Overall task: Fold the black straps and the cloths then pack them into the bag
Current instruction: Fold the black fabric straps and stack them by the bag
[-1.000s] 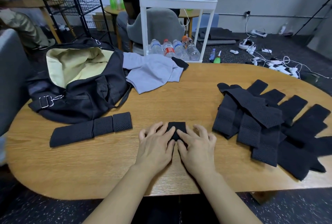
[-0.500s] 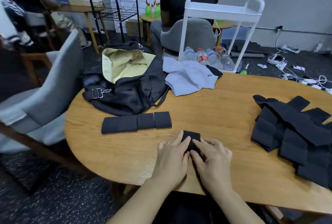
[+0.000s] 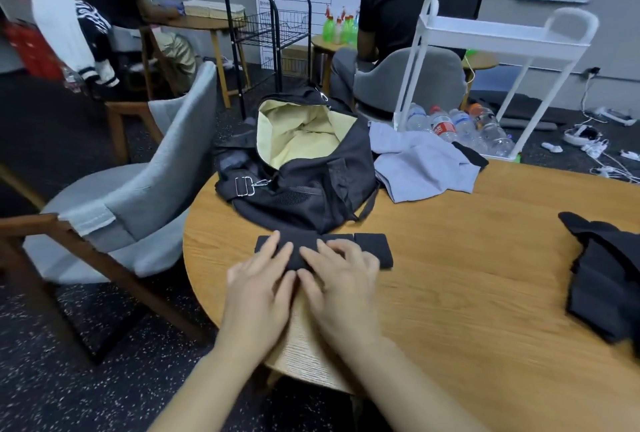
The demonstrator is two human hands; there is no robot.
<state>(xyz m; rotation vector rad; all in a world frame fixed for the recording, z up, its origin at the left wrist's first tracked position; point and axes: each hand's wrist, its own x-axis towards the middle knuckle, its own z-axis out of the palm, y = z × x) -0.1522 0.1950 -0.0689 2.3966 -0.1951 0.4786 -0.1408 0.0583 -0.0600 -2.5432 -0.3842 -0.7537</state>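
The black bag (image 3: pixel 311 192) lies open on the wooden table (image 3: pixel 467 268), its yellow lining showing. Just in front of it is a row of folded black straps (image 3: pixel 374 247). My left hand (image 3: pixel 261 284) and my right hand (image 3: pixel 343 281) lie side by side on this row, fingers flat on the black fabric. Between the two hands a folded black strap (image 3: pixel 298 258) shows, pressed against the row. A crumpled grey cloth (image 3: pixel 422 168) lies to the right of the bag. A heap of unfolded black straps (image 3: pixel 606 279) sits at the table's right edge.
A grey armchair (image 3: pixel 138 196) stands close to the table's left end. Behind the table are a white trolley (image 3: pixel 502 40) with water bottles, a black wire rack (image 3: pixel 277 29), and seated people. Cables lie on the floor at the far right.
Both hands have moved the folded strap from the table's front middle leftwards and away, up to the row of folded straps by the bag. The view has swung left.
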